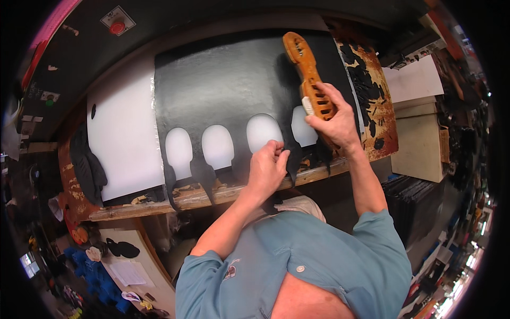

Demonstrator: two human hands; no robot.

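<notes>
My right hand point(339, 119) grips a long orange-brown sole-shaped cutting die point(305, 64) with slots through its lower half. It is raised over the right part of a black sheet point(212, 80). Along the sheet's near edge are several rounded cutouts, and white board shows through each. At the third cutout point(263, 130) from the left my left hand point(270, 164) is closed, thumb and fingertips together. Anything between those fingertips is hidden. Narrow black strips point(203, 178) between the cutouts droop over the table's front edge.
A white board point(125, 117) lies under the sheet. Black scraps litter the worn surface at right point(366, 90), and a black bundle point(87, 167) hangs at left. A wooden rail point(228, 198) runs along the front. Dark machinery with a red button point(117, 26) stands behind; a pale cabinet point(417, 141) stands right.
</notes>
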